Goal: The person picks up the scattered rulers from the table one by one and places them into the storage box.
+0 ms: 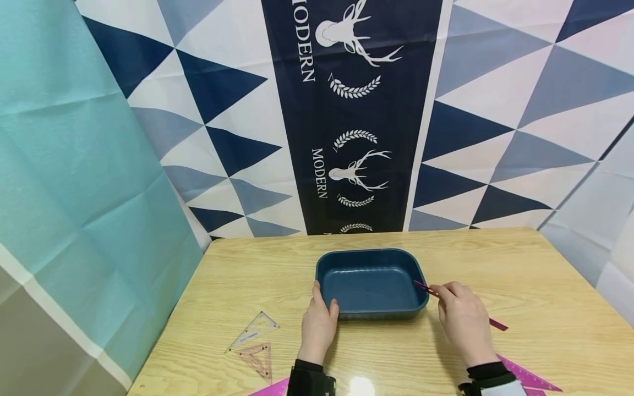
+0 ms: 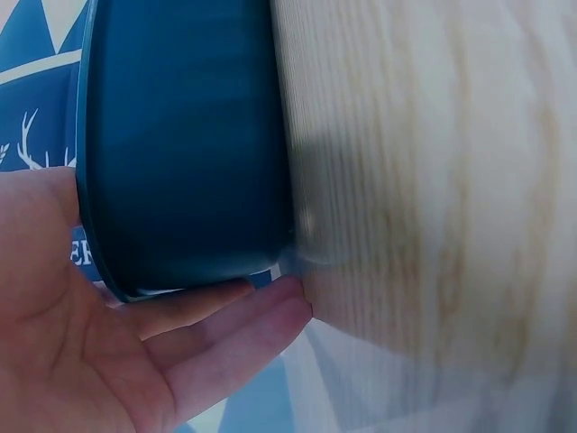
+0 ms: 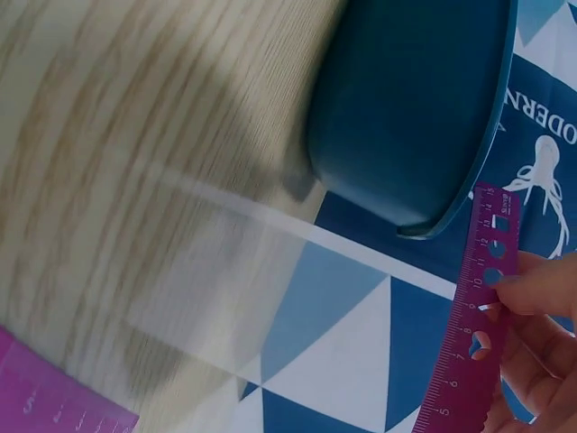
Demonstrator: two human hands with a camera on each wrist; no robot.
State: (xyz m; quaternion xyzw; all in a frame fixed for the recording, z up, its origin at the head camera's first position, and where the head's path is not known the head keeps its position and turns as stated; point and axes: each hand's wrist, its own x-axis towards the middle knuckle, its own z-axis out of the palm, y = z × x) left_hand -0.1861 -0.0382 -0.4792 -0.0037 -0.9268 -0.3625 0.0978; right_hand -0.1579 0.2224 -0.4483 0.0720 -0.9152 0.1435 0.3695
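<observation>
A dark blue plastic box (image 1: 369,313) with rounded corners stands on the wooden table. My left hand (image 1: 318,325) holds its near left corner, thumb at the front and fingers along the left side; the left wrist view shows those fingers (image 2: 194,307) under the rim. My right hand (image 1: 464,322) pinches a magenta ruler (image 3: 464,361) between thumb and fingers. In the right wrist view the ruler has cut-out shapes and printed numbers. Its far end overlaps the box's right rim, while the other end sticks out to the right of the hand.
Left of the box lie a clear set square (image 1: 253,331) and a pinkish triangle (image 1: 258,358). Magenta pieces show at the near edge, one by the right wrist (image 1: 527,377) and one by the left (image 1: 272,389). A patterned curtain (image 1: 356,110) hangs behind the table.
</observation>
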